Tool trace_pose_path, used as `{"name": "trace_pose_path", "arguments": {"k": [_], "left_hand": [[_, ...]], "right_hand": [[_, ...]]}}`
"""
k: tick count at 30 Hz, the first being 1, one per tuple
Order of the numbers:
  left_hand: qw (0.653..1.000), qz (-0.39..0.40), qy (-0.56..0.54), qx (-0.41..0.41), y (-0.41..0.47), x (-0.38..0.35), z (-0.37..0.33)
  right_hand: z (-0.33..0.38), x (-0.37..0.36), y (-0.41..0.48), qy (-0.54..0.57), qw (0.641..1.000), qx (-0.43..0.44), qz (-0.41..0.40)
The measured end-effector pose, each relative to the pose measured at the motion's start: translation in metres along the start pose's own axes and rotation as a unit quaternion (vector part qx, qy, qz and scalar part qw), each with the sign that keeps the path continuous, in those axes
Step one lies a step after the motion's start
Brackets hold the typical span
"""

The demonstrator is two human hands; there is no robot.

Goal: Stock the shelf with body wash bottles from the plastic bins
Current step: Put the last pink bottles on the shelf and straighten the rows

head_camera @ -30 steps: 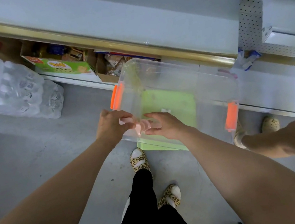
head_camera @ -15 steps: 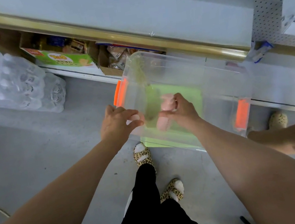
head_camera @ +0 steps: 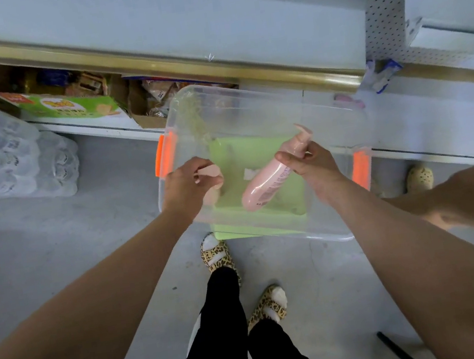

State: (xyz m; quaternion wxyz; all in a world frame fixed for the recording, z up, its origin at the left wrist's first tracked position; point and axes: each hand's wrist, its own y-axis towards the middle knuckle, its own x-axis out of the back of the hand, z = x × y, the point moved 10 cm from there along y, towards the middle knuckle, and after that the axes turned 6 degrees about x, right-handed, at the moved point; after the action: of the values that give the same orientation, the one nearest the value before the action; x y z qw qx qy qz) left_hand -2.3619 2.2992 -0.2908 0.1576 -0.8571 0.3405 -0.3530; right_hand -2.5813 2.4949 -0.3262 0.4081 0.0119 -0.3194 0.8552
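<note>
Grey floor [head_camera: 86, 246]; left grip [head_camera: 185, 186], right grip [head_camera: 316, 165] hold bottles [head_camera: 267, 184] above bin [head_camera: 248, 92] rim.

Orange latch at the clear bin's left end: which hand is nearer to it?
Left. The left hand is just beside the orange latch, gripping a pink bottle; the right hand holds a pink pump bottle across the bin, nearer the other latch.

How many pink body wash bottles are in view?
2. One bottle in the right hand over the bin; the other, mostly covered, in the left hand. Pink blur behind the bin may be another.
</note>
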Motion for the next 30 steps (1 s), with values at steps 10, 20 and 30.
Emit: {"name": "trace_pose_path", "arguments": {"k": [10,20,30], "left_hand": [[0.983,0.118,-0.137,-0.042,-0.012,0.013,-0.117],[0.924,0.161,-0.292,-0.188,-0.062,0.072,-0.332],[0.871,0.120,-0.386,-0.278,-0.101,0.113,-0.468]], "right_hand": [[0.111,0.044,-0.035,0.146,0.989,0.028,-0.003],[0.328,0.133,-0.101,0.251,0.940,0.225,0.050],[0.495,0.230,-0.145,0.274,0.881,0.378,0.079]]}}
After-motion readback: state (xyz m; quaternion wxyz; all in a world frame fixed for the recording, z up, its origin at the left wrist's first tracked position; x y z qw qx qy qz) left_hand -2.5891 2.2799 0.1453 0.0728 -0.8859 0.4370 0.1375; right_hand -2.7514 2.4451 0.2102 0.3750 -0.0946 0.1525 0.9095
